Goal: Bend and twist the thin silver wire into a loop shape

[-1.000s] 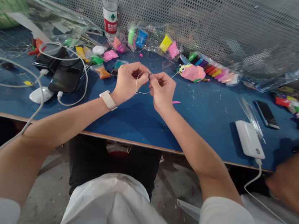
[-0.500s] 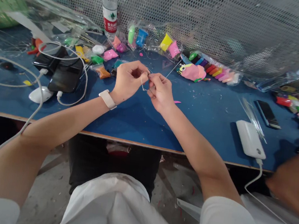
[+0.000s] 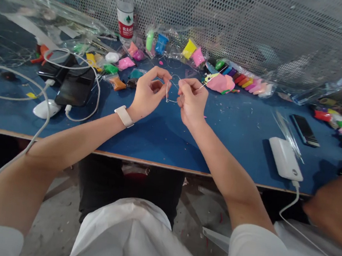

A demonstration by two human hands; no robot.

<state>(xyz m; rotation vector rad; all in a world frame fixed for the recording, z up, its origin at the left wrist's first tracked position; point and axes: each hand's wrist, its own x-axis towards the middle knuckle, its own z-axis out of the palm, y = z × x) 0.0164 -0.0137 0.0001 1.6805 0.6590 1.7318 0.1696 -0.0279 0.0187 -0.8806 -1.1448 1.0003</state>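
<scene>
Above the blue table, a thin pale string (image 3: pixel 172 101) runs between my two hands and forms a small loop. My left hand (image 3: pixel 151 89), with a light band on its wrist, pinches one side of it between thumb and forefinger. My right hand (image 3: pixel 193 98) is closed on the other side, fingertips pressed together. A straight thin white piece sticks up to the right from behind my right hand; whether it belongs to the string I cannot tell. Just beyond that hand lies a pink clay figure (image 3: pixel 221 83) with a yellow end.
Bagged coloured clay (image 3: pixel 248 80) lines the back, beside a water bottle (image 3: pixel 126 18). On the left are a black phone (image 3: pixel 75 85), cables and a white mouse (image 3: pixel 46 108). To the right lie a white power bank (image 3: pixel 285 158), another phone (image 3: pixel 305 130) and another person's arm (image 3: pixel 336 206).
My hands have moved apart from almost touching, my right hand shifting right. The string now spans an open loop between them. The green basket at the far left has gone out of view.
</scene>
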